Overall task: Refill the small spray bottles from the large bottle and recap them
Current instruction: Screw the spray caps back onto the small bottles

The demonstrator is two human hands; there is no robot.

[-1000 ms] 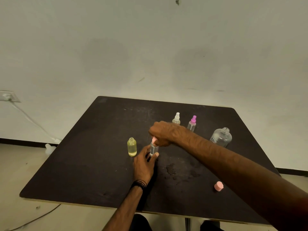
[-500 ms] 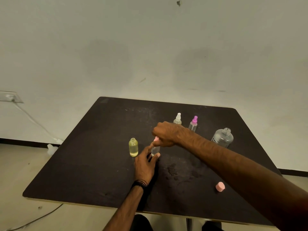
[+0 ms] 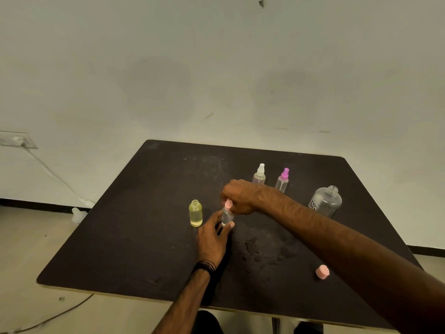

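Note:
A small clear spray bottle [image 3: 226, 216] stands upright near the middle of the dark table [image 3: 144, 213]. My left hand [image 3: 213, 237] grips its base. My right hand [image 3: 240, 196] is closed over its pink spray cap [image 3: 228, 204] from above. Behind them stand two capped spray bottles, one with a white top [image 3: 259, 174] and one with a magenta top [image 3: 283, 180]. The large clear bottle [image 3: 325, 201] stands uncapped at the right. Its pink cap [image 3: 322, 271] lies near the table's front right, beside my right forearm.
A small uncapped bottle of yellow liquid [image 3: 195, 213] stands just left of my left hand. Damp spots [image 3: 260, 249] mark the table in front of the held bottle. A wall outlet [image 3: 14, 139] and cable are at the left; a white object [image 3: 78, 214] lies on the floor.
Both hands stay on the small bottle. My right hand's fingers have shifted slightly around the pink cap, while the left keeps the bottle in place. The view has shifted a little.

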